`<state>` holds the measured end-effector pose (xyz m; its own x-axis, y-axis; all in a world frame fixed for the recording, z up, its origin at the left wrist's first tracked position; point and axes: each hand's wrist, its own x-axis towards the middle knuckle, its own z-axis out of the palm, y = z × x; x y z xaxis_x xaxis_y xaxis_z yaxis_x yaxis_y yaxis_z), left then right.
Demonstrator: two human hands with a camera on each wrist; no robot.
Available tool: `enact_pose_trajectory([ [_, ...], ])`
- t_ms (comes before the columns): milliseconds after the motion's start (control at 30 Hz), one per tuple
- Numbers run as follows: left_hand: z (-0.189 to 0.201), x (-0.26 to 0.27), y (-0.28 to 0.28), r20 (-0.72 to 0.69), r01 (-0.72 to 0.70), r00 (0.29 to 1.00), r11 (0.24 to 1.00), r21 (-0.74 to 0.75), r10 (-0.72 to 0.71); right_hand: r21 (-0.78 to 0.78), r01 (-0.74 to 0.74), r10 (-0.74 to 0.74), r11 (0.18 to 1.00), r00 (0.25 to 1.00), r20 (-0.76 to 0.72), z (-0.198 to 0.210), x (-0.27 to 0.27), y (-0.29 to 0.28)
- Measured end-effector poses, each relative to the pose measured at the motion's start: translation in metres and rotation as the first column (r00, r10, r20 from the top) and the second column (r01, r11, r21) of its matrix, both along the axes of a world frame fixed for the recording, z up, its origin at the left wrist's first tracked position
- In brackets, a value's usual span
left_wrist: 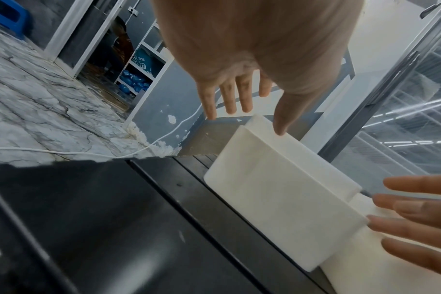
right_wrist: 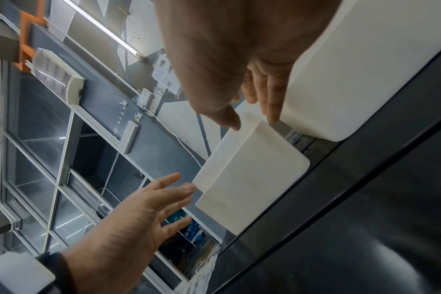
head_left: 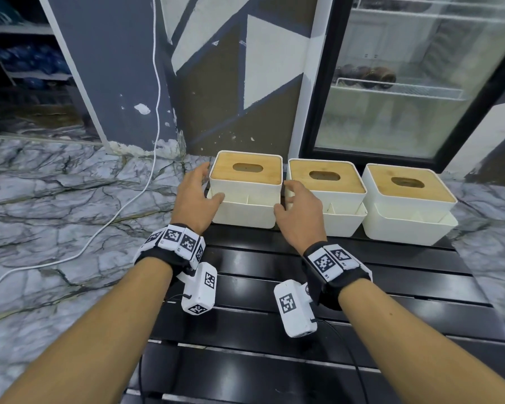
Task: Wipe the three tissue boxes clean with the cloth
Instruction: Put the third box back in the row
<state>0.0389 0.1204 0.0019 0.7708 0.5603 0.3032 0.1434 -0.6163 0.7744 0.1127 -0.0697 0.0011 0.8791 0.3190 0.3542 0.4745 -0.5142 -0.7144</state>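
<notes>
Marble floor, a painted wall and a glass-door fridge (head_left: 391,83) behind; a dark slatted tabletop (head_left: 303,287) carries three tissue boxes in a row at its far edge. Left box (head_left: 245,193), middle box (head_left: 330,199) and right box (head_left: 405,211) sit just beside one another without clearly touching.

Each is a white shell with a wooden lid and an oval slot, plus a lower front tray split by dividers. Trays look empty; no tissue shows in any slot, though the insides are hidden.

Left hand (head_left: 194,196) and right hand (head_left: 299,211) flank the left box, fingers spread and relaxed, holding nothing. The left thumb touches or nearly touches the tray rim. The right fingers reach toward the narrow gap between the left and middle boxes.

No cloth is in view.

Judgement: rigid, light, smooth plastic, likely slippery; the lids may lift off. Best grip is on both side walls, below the lid.
</notes>
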Motion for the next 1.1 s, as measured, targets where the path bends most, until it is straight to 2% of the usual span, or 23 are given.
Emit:
enact_pose_trajectory([
  [67, 0.009, -0.003, -0.019, 0.098, -0.015, 0.995, 0.998, 0.059, 0.009, -0.008, 0.041, -0.041, 0.999, 0.998, 0.055, 0.006, 0.001, -0.016],
  [133, 0.013, -0.002, -0.044, 0.141, 0.047, 0.988, 0.997, 0.064, -0.056, -0.047, 0.097, -0.091, 0.994, 0.989, 0.112, 0.01, 0.008, -0.036],
  [267, 0.009, 0.009, -0.099, 0.106, 0.226, 0.97, 0.972, -0.065, -0.218, -0.143, 0.221, -0.202, 0.965, 0.97, 0.133, 0.008, 0.025, -0.083],
  [367, -0.002, 0.019, -0.134, 0.004, 0.274, 0.962, 0.961, -0.047, -0.274, -0.167, 0.243, -0.232, 0.956, 0.969, 0.081, 0.001, 0.035, -0.109],
  [600, -0.017, 0.046, -0.157, -0.124, 0.177, 0.976, 0.984, -0.023, -0.179, -0.175, 0.16, -0.158, 0.972, 0.987, 0.024, -0.009, 0.049, -0.123],
  [767, -0.018, 0.053, -0.152, -0.144, 0.138, 0.98, 0.99, -0.021, -0.139, -0.118, 0.136, -0.141, 0.984, 0.99, -0.028, -0.008, 0.047, -0.122],
  [1100, -0.021, 0.064, -0.151, -0.123, 0.105, 0.986, 0.994, -0.036, -0.109, -0.088, 0.156, -0.159, 0.984, 0.987, -0.024, -0.018, 0.051, -0.121],
])
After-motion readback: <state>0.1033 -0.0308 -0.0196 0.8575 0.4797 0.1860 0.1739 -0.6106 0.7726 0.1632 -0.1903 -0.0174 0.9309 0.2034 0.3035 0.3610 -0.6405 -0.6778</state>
